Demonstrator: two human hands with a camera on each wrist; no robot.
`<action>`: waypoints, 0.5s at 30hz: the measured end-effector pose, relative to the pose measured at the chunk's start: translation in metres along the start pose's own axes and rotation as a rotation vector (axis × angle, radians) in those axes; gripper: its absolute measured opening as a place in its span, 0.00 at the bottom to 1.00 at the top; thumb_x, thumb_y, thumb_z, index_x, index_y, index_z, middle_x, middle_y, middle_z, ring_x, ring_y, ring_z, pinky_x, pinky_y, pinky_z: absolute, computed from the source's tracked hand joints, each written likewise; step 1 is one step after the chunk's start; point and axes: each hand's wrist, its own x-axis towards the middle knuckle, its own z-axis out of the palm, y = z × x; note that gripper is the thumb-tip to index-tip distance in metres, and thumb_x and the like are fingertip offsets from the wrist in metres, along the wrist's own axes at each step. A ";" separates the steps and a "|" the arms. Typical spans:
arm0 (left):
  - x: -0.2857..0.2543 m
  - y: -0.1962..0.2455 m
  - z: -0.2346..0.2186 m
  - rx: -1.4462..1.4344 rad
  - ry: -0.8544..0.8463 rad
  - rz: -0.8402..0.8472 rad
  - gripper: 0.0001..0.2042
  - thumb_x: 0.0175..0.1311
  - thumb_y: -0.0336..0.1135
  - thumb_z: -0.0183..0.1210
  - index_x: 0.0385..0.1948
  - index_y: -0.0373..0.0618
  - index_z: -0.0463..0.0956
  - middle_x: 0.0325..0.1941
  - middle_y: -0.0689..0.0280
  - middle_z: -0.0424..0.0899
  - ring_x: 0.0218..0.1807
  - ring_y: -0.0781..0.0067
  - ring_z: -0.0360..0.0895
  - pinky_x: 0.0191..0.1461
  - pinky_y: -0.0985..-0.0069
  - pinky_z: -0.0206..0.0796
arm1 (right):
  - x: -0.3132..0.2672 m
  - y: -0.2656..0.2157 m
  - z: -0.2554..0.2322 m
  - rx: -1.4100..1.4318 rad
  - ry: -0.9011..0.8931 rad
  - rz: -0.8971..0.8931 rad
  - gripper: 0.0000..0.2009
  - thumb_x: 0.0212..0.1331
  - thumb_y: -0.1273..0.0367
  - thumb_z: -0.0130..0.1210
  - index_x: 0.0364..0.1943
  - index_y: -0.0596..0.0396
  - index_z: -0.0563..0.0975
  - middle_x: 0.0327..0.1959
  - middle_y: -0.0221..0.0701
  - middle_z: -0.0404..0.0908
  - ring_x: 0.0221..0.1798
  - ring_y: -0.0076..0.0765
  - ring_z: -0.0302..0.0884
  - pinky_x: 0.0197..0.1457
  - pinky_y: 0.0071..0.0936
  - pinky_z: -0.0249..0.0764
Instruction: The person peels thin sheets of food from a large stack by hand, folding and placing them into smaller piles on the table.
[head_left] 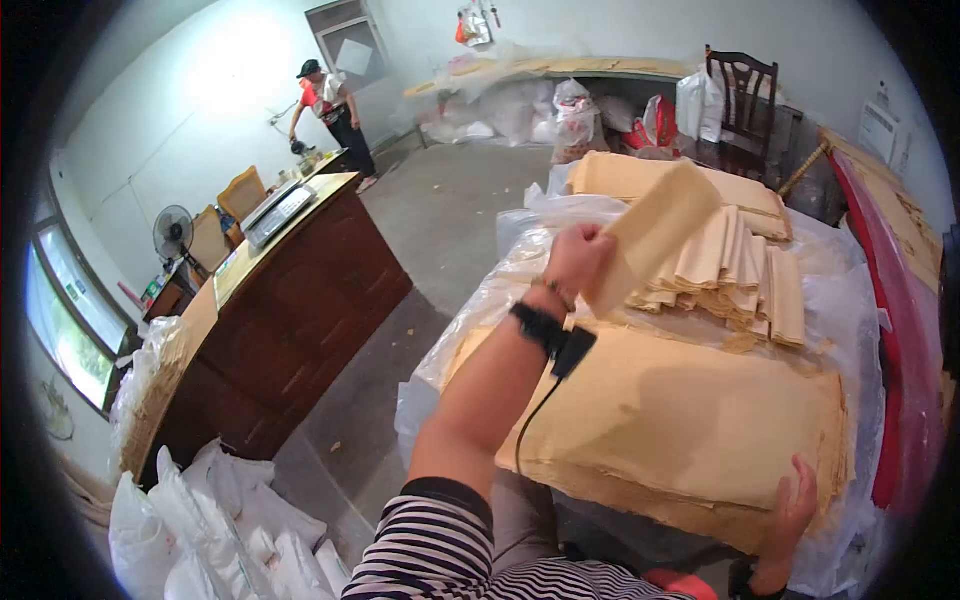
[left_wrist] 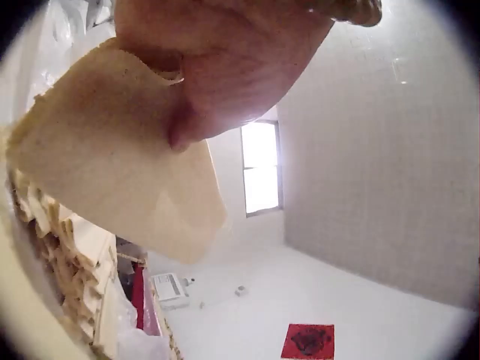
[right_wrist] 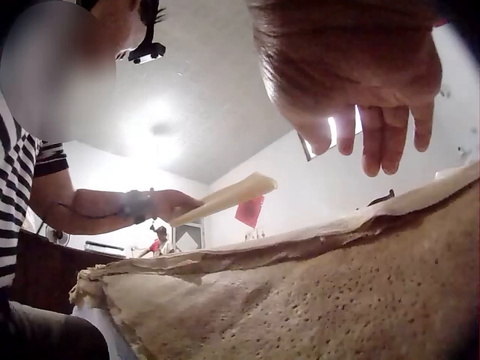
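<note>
Sheet (head_left: 665, 230), tan and seemingly folded over on itself, is up in the air above the far side of the broad stack (head_left: 650, 400), pinched at one edge by the left hand (head_left: 580, 262), whose grip has thumb and fingers clamped on it. The right hand (head_left: 795, 505) is near the stack's near right corner, fingers apart and loosely extended, its grip holding nothing. Just beyond the stack lies a pile of folded pieces (head_left: 725, 260), heaped unevenly; past that is a second stack (head_left: 600, 175), and plastic sheeting (head_left: 830, 285) spreads out around the right side. With only one edge of the sheet held, its free end could sag, fall open or swing into the pile, and a tight pinch on so thin a layer might crease or split it. The pile looks loosely laid, so a knock from the sheet or the left hand could make the nearer pieces slide down toward the stack. The stack's own edges are ragged and layered; a careless brush from the right hand could lift or chip a corner. The black cable (head_left: 530, 420) hanging from the left wrist passes by the stack's near left side, where it might snag and drag the top layer askew.
</note>
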 end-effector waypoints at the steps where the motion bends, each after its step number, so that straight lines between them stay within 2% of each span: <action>1: 0.019 -0.009 -0.001 -0.023 -0.004 -0.034 0.34 0.63 0.51 0.67 0.68 0.44 0.70 0.55 0.52 0.87 0.52 0.54 0.86 0.59 0.61 0.77 | -0.017 -0.006 0.000 0.060 -0.055 -0.019 0.20 0.61 0.66 0.58 0.58 0.52 0.79 0.59 0.47 0.80 0.64 0.54 0.74 0.72 0.50 0.65; 2: 0.029 -0.023 0.000 -0.045 -0.005 -0.071 0.32 0.64 0.51 0.66 0.67 0.43 0.71 0.54 0.52 0.87 0.53 0.53 0.86 0.59 0.60 0.77 | -0.034 -0.014 0.000 0.120 -0.113 -0.041 0.19 0.63 0.64 0.57 0.57 0.53 0.80 0.57 0.47 0.80 0.63 0.54 0.75 0.71 0.50 0.66; 3: 0.054 0.002 0.019 0.124 0.197 -0.022 0.30 0.65 0.49 0.65 0.64 0.42 0.73 0.53 0.51 0.87 0.53 0.51 0.85 0.58 0.59 0.76 | -0.012 0.003 -0.005 -0.031 -0.090 -0.264 0.18 0.64 0.66 0.56 0.56 0.57 0.80 0.56 0.46 0.82 0.62 0.53 0.77 0.69 0.47 0.68; 4: 0.038 0.011 0.020 0.352 0.351 -0.045 0.27 0.66 0.48 0.63 0.62 0.41 0.74 0.52 0.50 0.87 0.53 0.49 0.85 0.58 0.57 0.76 | -0.035 -0.006 0.001 -0.148 -0.121 -0.404 0.17 0.65 0.67 0.55 0.55 0.62 0.79 0.54 0.45 0.83 0.60 0.51 0.78 0.68 0.44 0.70; 5: 0.023 0.016 0.023 0.578 0.503 -0.064 0.25 0.67 0.47 0.62 0.60 0.40 0.76 0.50 0.50 0.87 0.53 0.47 0.85 0.57 0.56 0.76 | -0.038 -0.050 -0.006 0.109 -0.412 -0.311 0.17 0.67 0.66 0.54 0.54 0.60 0.80 0.52 0.45 0.84 0.59 0.50 0.79 0.67 0.42 0.71; 6: 0.016 -0.003 0.027 0.587 0.605 0.152 0.22 0.68 0.44 0.59 0.58 0.41 0.77 0.49 0.47 0.86 0.52 0.43 0.83 0.56 0.54 0.75 | -0.037 -0.088 -0.013 0.377 -0.694 -0.207 0.17 0.68 0.64 0.54 0.54 0.59 0.81 0.50 0.45 0.85 0.57 0.48 0.81 0.65 0.41 0.72; 8: -0.019 0.007 0.032 0.473 0.320 0.143 0.19 0.68 0.44 0.59 0.54 0.44 0.79 0.47 0.48 0.86 0.50 0.44 0.84 0.55 0.52 0.75 | -0.060 -0.068 0.001 0.530 -1.060 0.066 0.20 0.71 0.61 0.56 0.65 0.42 0.78 0.57 0.40 0.84 0.63 0.37 0.77 0.74 0.36 0.63; 9: -0.049 0.016 0.036 0.385 0.166 0.129 0.14 0.68 0.43 0.59 0.47 0.45 0.83 0.44 0.50 0.87 0.48 0.46 0.84 0.51 0.54 0.75 | -0.074 -0.059 0.013 0.504 -1.083 0.048 0.17 0.70 0.62 0.56 0.60 0.46 0.80 0.55 0.40 0.85 0.60 0.39 0.79 0.71 0.38 0.67; 10: -0.086 0.014 0.039 0.305 0.054 0.295 0.09 0.69 0.38 0.58 0.41 0.45 0.85 0.40 0.52 0.87 0.44 0.48 0.85 0.48 0.58 0.76 | -0.088 -0.051 0.029 0.478 -1.110 0.025 0.15 0.70 0.63 0.55 0.56 0.49 0.83 0.54 0.41 0.85 0.57 0.40 0.80 0.68 0.39 0.70; 11: -0.124 0.013 0.045 0.294 0.038 0.506 0.08 0.69 0.35 0.59 0.42 0.46 0.85 0.39 0.52 0.87 0.42 0.49 0.85 0.46 0.61 0.76 | -0.099 -0.043 0.042 0.452 -1.142 0.005 0.14 0.70 0.64 0.54 0.51 0.53 0.85 0.52 0.41 0.86 0.54 0.41 0.82 0.64 0.41 0.73; 12: -0.177 0.022 0.048 0.181 -0.084 0.393 0.08 0.69 0.35 0.60 0.43 0.47 0.85 0.38 0.52 0.87 0.40 0.50 0.85 0.45 0.61 0.76 | -0.109 -0.033 0.052 0.411 -1.227 0.063 0.15 0.69 0.63 0.55 0.52 0.54 0.84 0.51 0.42 0.86 0.54 0.42 0.82 0.63 0.39 0.74; 13: -0.217 0.022 0.044 0.159 -0.244 0.409 0.09 0.69 0.37 0.61 0.45 0.47 0.85 0.40 0.53 0.87 0.40 0.51 0.85 0.45 0.61 0.76 | -0.113 -0.020 0.061 0.366 -1.310 0.117 0.16 0.69 0.62 0.55 0.53 0.55 0.83 0.50 0.42 0.86 0.54 0.44 0.82 0.62 0.37 0.74; 15: -0.288 0.011 0.039 0.332 -0.478 0.603 0.10 0.68 0.40 0.60 0.45 0.50 0.84 0.34 0.56 0.85 0.37 0.50 0.83 0.41 0.58 0.76 | -0.111 -0.010 0.076 0.210 -1.442 0.189 0.18 0.68 0.60 0.55 0.55 0.56 0.81 0.49 0.42 0.86 0.53 0.44 0.82 0.61 0.35 0.75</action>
